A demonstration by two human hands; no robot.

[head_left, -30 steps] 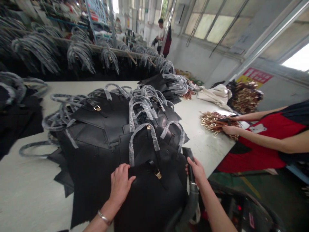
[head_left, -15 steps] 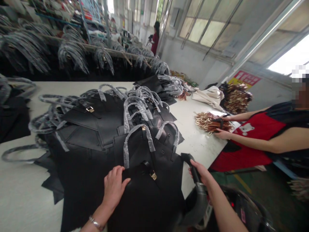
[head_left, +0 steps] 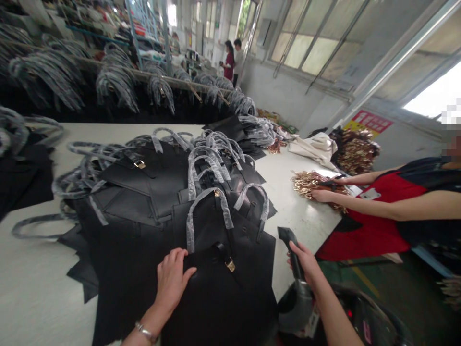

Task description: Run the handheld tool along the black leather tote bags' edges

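My left hand (head_left: pixel 172 278) lies on a black leather bag (head_left: pixel 219 307) at the front of the table, thumb spread from the fingers, which rest by its top edge. Beside the fingers is the lower end of a plastic-wrapped handle (head_left: pixel 190 226). A short strap with a gold buckle (head_left: pixel 230 265) shows on the bag. My right hand (head_left: pixel 306 262) is closed round a black vacuum cleaner nozzle (head_left: pixel 287 235), held just right of the bag with its flat tip pointing up-left. Below that hand is a black machine with a red light (head_left: pixel 356 307), partly hidden by my forearm.
More black bags (head_left: pixel 133 192) with wrapped handles are piled on the white table (head_left: pixel 25 288). At right a co-worker in a red apron (head_left: pixel 363 226) handles a bundle of brown straps with gold clasps (head_left: pixel 306 185). A rack of wrapped handles (head_left: pixel 118 79) runs along the back.
The nozzle in my right hand has moved slightly right, away from the bag. My left hand keeps its place on the bag. The co-worker's nearer hand has shifted left over the straps.
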